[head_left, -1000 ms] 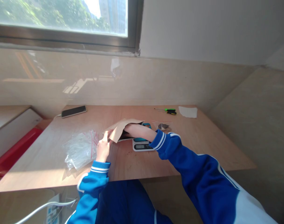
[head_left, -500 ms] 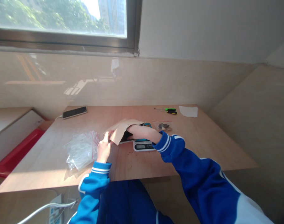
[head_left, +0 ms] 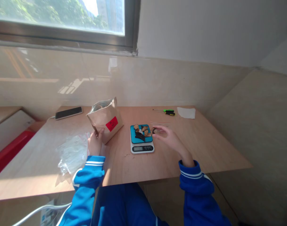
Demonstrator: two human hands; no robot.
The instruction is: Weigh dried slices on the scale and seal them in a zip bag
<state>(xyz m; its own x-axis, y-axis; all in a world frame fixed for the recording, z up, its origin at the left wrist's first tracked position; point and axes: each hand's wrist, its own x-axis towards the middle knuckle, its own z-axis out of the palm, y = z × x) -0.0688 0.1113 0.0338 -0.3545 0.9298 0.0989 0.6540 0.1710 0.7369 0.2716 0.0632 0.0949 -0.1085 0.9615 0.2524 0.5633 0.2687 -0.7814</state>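
My left hand (head_left: 95, 142) grips the lower left side of a brown paper bag (head_left: 102, 121) with a red label. The bag stands upright, slightly tilted, with its silvery-lined mouth open at the top. A kitchen scale (head_left: 143, 149) with a blue top stands to the right of the bag. Several dried brown and black pieces (head_left: 140, 137) lie on its plate, perhaps dried herb slices. Just right of the plate, my right hand (head_left: 167, 137) pinches a small dark, curved dried piece (head_left: 154, 130) between thumb and fingers.
Clear zip bags (head_left: 74, 152) lie at the left, near a phone (head_left: 69, 113) on a cable. Two screwdrivers (head_left: 169, 112) and a white paper sheet (head_left: 186, 113) lie at the back right. A small clear bag (head_left: 161, 124) is partly behind my right hand. Crumbs dot the table.
My right hand has come out of the paper bag with a dried piece and moved right of the scale. The bag has been set upright, uncovering the scale and its pieces.
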